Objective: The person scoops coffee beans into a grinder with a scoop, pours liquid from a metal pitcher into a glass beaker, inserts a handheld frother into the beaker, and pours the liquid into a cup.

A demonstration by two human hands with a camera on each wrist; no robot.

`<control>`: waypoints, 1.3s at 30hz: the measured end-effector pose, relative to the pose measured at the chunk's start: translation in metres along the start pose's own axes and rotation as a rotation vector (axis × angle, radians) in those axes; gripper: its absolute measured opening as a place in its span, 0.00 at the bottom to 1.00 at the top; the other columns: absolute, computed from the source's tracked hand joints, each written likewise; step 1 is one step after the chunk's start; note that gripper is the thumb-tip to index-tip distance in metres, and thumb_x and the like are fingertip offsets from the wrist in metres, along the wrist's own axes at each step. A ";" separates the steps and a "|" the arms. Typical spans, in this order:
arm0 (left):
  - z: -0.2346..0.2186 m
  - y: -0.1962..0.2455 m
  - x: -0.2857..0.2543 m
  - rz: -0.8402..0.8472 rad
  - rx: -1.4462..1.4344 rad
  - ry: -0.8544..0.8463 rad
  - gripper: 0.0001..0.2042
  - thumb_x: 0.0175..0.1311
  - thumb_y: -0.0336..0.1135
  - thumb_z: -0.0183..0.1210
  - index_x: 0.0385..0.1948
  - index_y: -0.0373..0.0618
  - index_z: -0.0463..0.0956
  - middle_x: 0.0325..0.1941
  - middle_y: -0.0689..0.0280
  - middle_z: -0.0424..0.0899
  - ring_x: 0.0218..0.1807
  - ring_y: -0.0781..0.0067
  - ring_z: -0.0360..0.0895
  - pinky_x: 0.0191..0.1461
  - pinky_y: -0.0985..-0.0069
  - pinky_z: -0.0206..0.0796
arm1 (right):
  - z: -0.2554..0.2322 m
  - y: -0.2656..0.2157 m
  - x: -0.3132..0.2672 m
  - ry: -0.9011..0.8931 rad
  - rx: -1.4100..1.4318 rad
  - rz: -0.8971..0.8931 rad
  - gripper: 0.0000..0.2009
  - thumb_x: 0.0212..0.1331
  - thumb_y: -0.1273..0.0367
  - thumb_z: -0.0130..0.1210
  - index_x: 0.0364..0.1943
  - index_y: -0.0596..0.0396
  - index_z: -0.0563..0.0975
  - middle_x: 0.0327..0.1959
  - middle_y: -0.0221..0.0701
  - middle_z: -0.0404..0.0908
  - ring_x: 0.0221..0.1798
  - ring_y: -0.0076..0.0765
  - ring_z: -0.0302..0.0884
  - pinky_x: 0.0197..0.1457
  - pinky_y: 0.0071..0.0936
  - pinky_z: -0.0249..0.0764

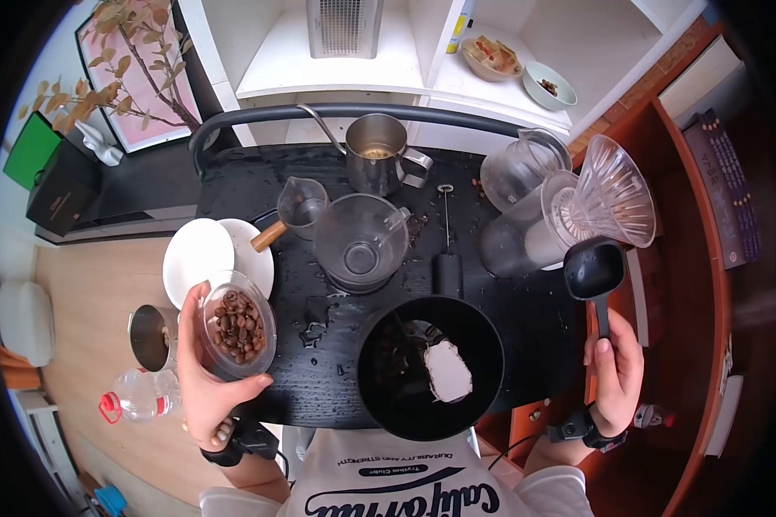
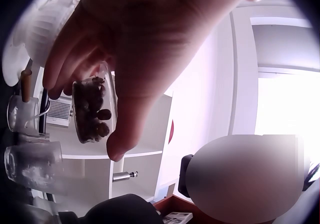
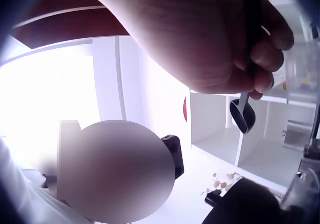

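My left hand (image 1: 211, 388) grips a small clear cup (image 1: 272, 345) of brown coffee beans (image 1: 238, 327), thumb on its near side and fingers along the far side. The cup tilts, so its contents show to the head view. In the left wrist view the beans (image 2: 92, 109) lie behind the clear wall, between thumb and fingers. On the right, my right hand (image 1: 619, 375) pinches the handle of a black measuring scoop (image 1: 595, 269), its bowl pointing away from me. The right wrist view shows the scoop's bowl (image 3: 243, 116) beyond the fingers.
Between my hands stands a black bin (image 1: 375, 405) with a crumpled white piece (image 1: 448, 372) inside. Behind it are a clear pitcher (image 1: 360, 241), a milk frother (image 1: 447, 274), a steel gooseneck kettle (image 1: 378, 155) and a ribbed clear dripper (image 1: 614, 194). White plates (image 1: 197, 258) sit left.
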State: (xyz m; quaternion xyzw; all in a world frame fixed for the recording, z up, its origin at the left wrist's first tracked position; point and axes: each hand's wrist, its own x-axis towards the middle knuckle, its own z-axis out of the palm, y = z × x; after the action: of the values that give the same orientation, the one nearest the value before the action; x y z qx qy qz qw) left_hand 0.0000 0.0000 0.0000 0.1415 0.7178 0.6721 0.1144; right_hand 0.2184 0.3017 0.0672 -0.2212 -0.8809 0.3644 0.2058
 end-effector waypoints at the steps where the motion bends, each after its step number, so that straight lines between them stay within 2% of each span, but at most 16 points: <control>1: 0.000 0.002 0.002 0.018 -0.026 -0.017 0.51 0.22 0.31 0.70 0.58 0.38 0.49 0.58 0.58 0.59 0.57 0.64 0.62 0.60 0.71 0.55 | 0.007 -0.009 0.004 0.065 0.183 0.024 0.13 0.55 0.77 0.41 0.46 0.60 0.66 0.18 0.30 0.68 0.16 0.18 0.60 0.19 0.13 0.56; 3: 0.002 0.009 0.006 0.039 -0.051 -0.034 0.51 0.22 0.31 0.70 0.59 0.38 0.49 0.57 0.58 0.60 0.57 0.64 0.62 0.60 0.71 0.54 | 0.019 -0.019 0.013 0.131 0.368 0.044 0.13 0.56 0.77 0.41 0.47 0.59 0.63 0.17 0.32 0.68 0.14 0.19 0.60 0.17 0.11 0.56; 5: 0.007 0.020 0.011 0.013 -0.066 -0.099 0.51 0.21 0.30 0.70 0.58 0.38 0.50 0.56 0.57 0.61 0.57 0.64 0.63 0.60 0.71 0.55 | 0.029 -0.022 0.028 0.185 0.722 -0.225 0.09 0.57 0.75 0.42 0.41 0.58 0.61 0.17 0.36 0.68 0.10 0.21 0.60 0.13 0.10 0.57; 6: 0.008 0.024 0.015 0.030 -0.070 -0.128 0.51 0.21 0.30 0.70 0.58 0.38 0.51 0.55 0.57 0.62 0.57 0.65 0.63 0.60 0.71 0.55 | 0.032 -0.031 0.036 0.204 0.810 -0.224 0.03 0.58 0.74 0.43 0.32 0.57 0.62 0.17 0.39 0.69 0.08 0.22 0.59 0.11 0.12 0.58; 9: 0.012 0.045 0.031 0.086 -0.028 -0.208 0.51 0.21 0.31 0.71 0.58 0.38 0.51 0.54 0.57 0.62 0.56 0.66 0.63 0.59 0.72 0.55 | 0.028 -0.039 0.059 0.052 0.922 -0.359 0.05 0.58 0.72 0.42 0.30 0.60 0.65 0.16 0.41 0.70 0.10 0.28 0.65 0.14 0.18 0.65; 10: 0.014 0.053 0.038 0.110 -0.005 -0.237 0.51 0.20 0.31 0.71 0.58 0.38 0.51 0.54 0.57 0.63 0.55 0.66 0.64 0.58 0.72 0.56 | 0.027 -0.044 0.063 0.044 0.938 -0.351 0.11 0.60 0.68 0.39 0.36 0.65 0.65 0.19 0.46 0.72 0.15 0.37 0.71 0.20 0.26 0.71; 11: 0.015 0.060 0.043 0.155 0.068 -0.255 0.50 0.21 0.31 0.71 0.57 0.38 0.52 0.53 0.58 0.65 0.54 0.67 0.65 0.58 0.73 0.57 | 0.023 -0.040 0.073 -0.185 1.123 -0.442 0.16 0.60 0.65 0.36 0.44 0.67 0.62 0.28 0.54 0.74 0.28 0.49 0.76 0.33 0.36 0.75; 14: 0.028 0.082 0.059 0.193 0.060 -0.331 0.48 0.23 0.32 0.71 0.56 0.38 0.53 0.52 0.59 0.66 0.54 0.68 0.66 0.56 0.74 0.59 | 0.026 -0.044 0.089 -0.521 1.592 -0.539 0.18 0.57 0.66 0.36 0.49 0.64 0.56 0.42 0.61 0.69 0.47 0.63 0.69 0.51 0.47 0.66; 15: 0.033 0.089 0.062 0.226 0.139 -0.341 0.47 0.24 0.32 0.71 0.56 0.38 0.54 0.51 0.59 0.67 0.53 0.69 0.66 0.55 0.74 0.59 | 0.026 -0.045 0.092 -0.525 1.591 -0.546 0.18 0.57 0.66 0.36 0.49 0.64 0.56 0.42 0.61 0.69 0.47 0.63 0.69 0.51 0.47 0.66; 17: 0.036 0.092 0.066 0.266 0.219 -0.348 0.46 0.25 0.32 0.70 0.56 0.39 0.54 0.51 0.59 0.67 0.53 0.69 0.67 0.55 0.74 0.59 | 0.027 -0.049 0.098 -0.391 1.261 -0.643 0.15 0.58 0.67 0.40 0.46 0.56 0.56 0.31 0.37 0.71 0.30 0.35 0.69 0.38 0.32 0.65; 20: 0.039 0.092 0.071 0.338 0.274 -0.402 0.45 0.26 0.31 0.70 0.56 0.39 0.54 0.51 0.59 0.67 0.53 0.69 0.66 0.56 0.75 0.58 | 0.038 -0.055 0.102 -0.205 1.173 -0.666 0.11 0.62 0.59 0.37 0.36 0.51 0.59 0.24 0.31 0.71 0.24 0.29 0.65 0.33 0.27 0.61; 22: 0.042 0.090 0.071 0.335 0.263 -0.410 0.45 0.27 0.31 0.70 0.56 0.39 0.54 0.50 0.59 0.68 0.53 0.69 0.67 0.56 0.75 0.58 | 0.047 -0.057 0.102 0.024 1.061 -0.647 0.18 0.63 0.51 0.28 0.30 0.50 0.60 0.14 0.28 0.69 0.17 0.25 0.62 0.27 0.22 0.57; 26: 0.049 0.091 0.074 0.311 0.297 -0.438 0.45 0.27 0.33 0.70 0.56 0.37 0.54 0.49 0.56 0.68 0.53 0.68 0.67 0.56 0.75 0.58 | 0.050 -0.045 0.095 0.155 0.940 -0.513 0.29 0.59 0.44 0.28 0.26 0.59 0.65 0.11 0.34 0.67 0.10 0.27 0.63 0.16 0.19 0.57; 29: 0.047 0.092 0.076 0.335 0.379 -0.429 0.46 0.26 0.33 0.71 0.55 0.37 0.55 0.48 0.56 0.70 0.52 0.67 0.69 0.55 0.75 0.59 | 0.056 -0.049 0.087 0.217 0.901 -0.451 0.31 0.57 0.42 0.27 0.27 0.60 0.66 0.10 0.33 0.66 0.11 0.25 0.62 0.19 0.18 0.58; 34: 0.050 0.088 0.078 0.360 0.418 -0.480 0.45 0.26 0.37 0.70 0.55 0.40 0.56 0.47 0.55 0.72 0.47 0.62 0.73 0.49 0.75 0.63 | 0.067 -0.055 0.080 0.326 0.789 -0.516 0.18 0.58 0.51 0.41 0.31 0.52 0.58 0.10 0.28 0.68 0.13 0.24 0.58 0.26 0.26 0.58; 39: 0.056 0.087 0.080 0.406 0.470 -0.466 0.44 0.27 0.39 0.69 0.55 0.44 0.57 0.48 0.56 0.72 0.47 0.58 0.73 0.47 0.73 0.64 | 0.078 -0.054 0.084 0.201 0.875 -0.536 0.15 0.54 0.60 0.53 0.30 0.52 0.61 0.15 0.31 0.72 0.17 0.28 0.65 0.28 0.28 0.61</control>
State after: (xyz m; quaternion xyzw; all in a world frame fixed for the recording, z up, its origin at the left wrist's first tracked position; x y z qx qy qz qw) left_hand -0.0505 0.0852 0.0847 0.4517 0.7645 0.4481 0.1035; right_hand 0.0958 0.2696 0.0727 0.0851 -0.6478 0.6100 0.4484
